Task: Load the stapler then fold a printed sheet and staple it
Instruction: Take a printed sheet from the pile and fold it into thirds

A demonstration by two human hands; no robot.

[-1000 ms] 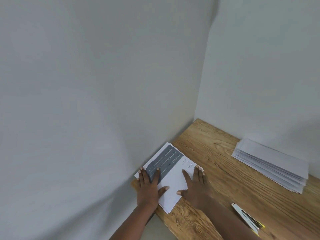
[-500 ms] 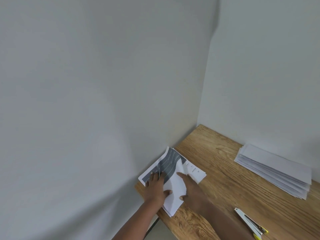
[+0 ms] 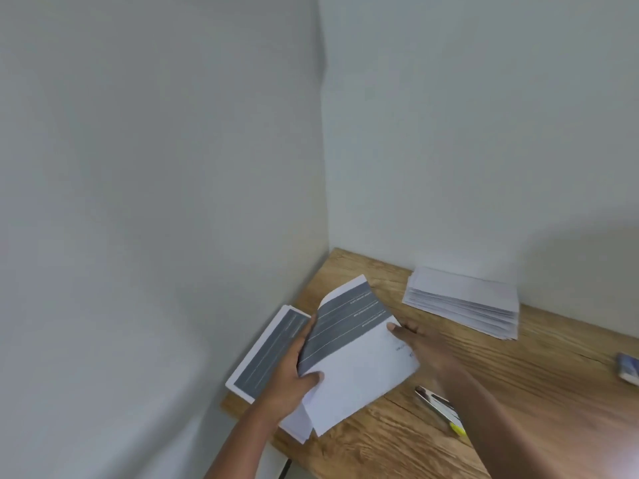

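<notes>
Where pale walls (image 3: 449,133) corner, wooden desk (image 3: 518,392), perhaps scuffed

Printed sheet (image 3: 349,354) w/ gray band raised, tilted; stapler (image 3: 437,406) flat on desk nearby

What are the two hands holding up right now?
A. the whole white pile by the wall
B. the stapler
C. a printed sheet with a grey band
C: the left hand and right hand grip the printed sheet; the stapler lies untouched on the table.
</notes>
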